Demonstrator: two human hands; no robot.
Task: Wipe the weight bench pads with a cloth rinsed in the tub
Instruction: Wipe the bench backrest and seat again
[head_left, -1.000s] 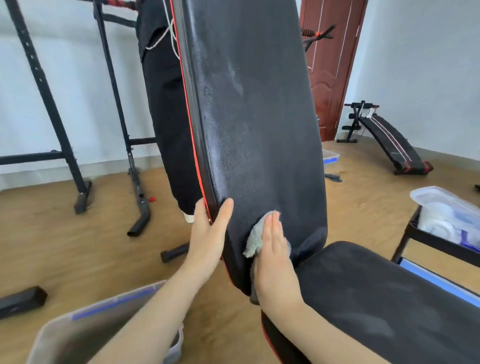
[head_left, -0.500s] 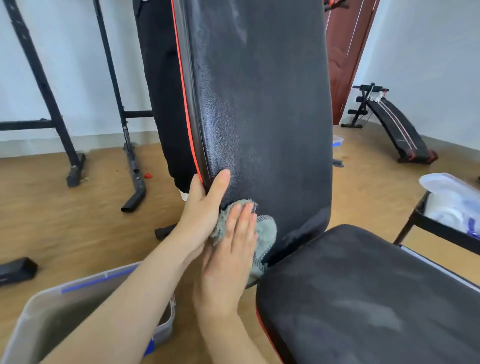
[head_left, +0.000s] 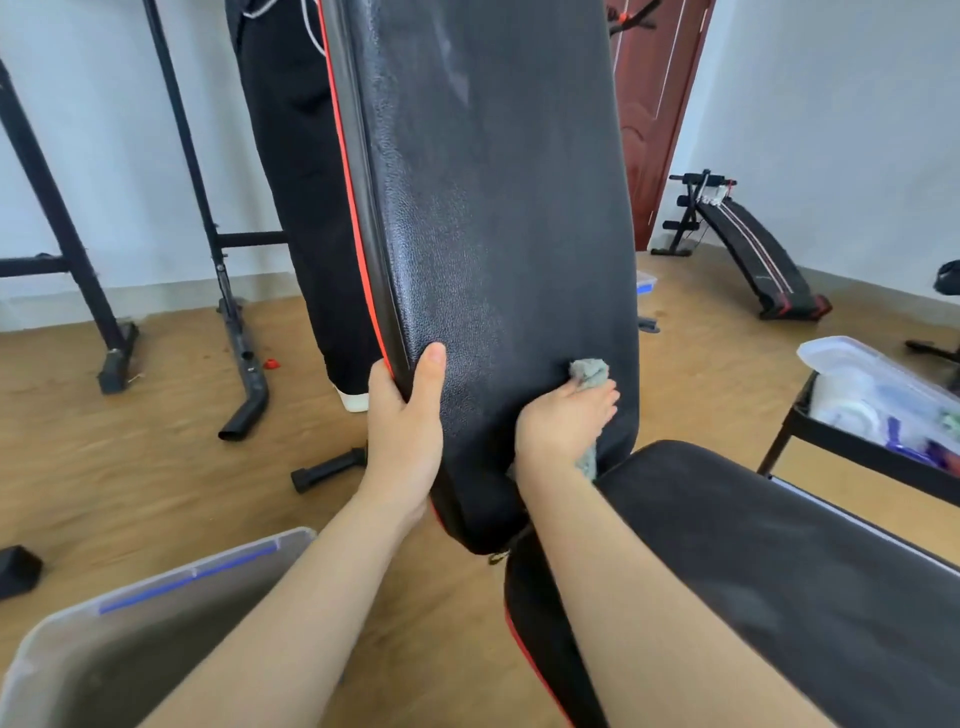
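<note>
At lower left, a translucent grey plastic tub (head_left: 130, 639) with a blue strip on its rim stands on the wood-grain floor (head_left: 119, 467). Right of it lies the matte black seat pad (head_left: 779, 582). Above, the upright back pad (head_left: 493, 234), pebbled black vinyl with red piping, rises steeply. The left hand (head_left: 402, 431) grips its left edge, thumb across the front, fingers wrapped behind. The right hand (head_left: 566, 423), fingers straight and together, presses a crumpled grey cloth (head_left: 588, 371) against the pad's lower right, near the edge. Beyond, bare floor separates black rack posts (head_left: 228, 291), a sit-up board (head_left: 748, 249) and a red-brown door (head_left: 660, 104).
</note>
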